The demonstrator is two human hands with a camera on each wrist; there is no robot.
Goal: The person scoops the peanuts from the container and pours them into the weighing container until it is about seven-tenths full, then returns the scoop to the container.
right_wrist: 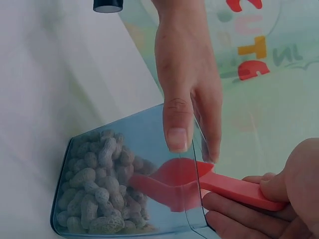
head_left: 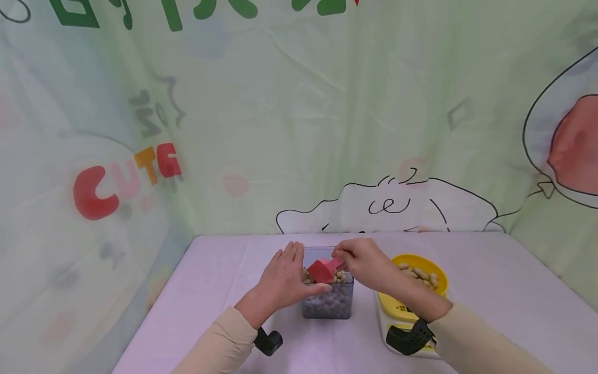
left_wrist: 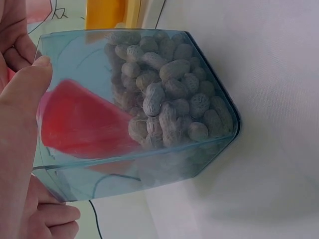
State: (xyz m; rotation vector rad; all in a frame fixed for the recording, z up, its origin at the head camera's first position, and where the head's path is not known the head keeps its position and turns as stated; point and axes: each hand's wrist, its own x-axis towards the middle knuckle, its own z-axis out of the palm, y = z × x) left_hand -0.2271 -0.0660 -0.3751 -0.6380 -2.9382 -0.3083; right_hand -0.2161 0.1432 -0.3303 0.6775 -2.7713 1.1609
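Pink: clamped the straight-handled pink plastic scoop (head_left: 322, 271) by its handle in the right grip (head_left: 366, 262), mouth tilted down among tan, ridged peanuts (right_wrist: 102, 195). Braced the clear bluish plastic bin (head_left: 327, 301) between the desk's (head_left: 201, 275) side edges, short of its far edge, with the left grip (head_left: 284, 279) straight-fingered against the rim. Probably called for a shallow push, then a level lift.

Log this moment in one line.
left hand: holds transparent bluish box of tan peanuts; right hand: grips red plastic scoop, head inside box; round yellow bowl: holds more peanuts
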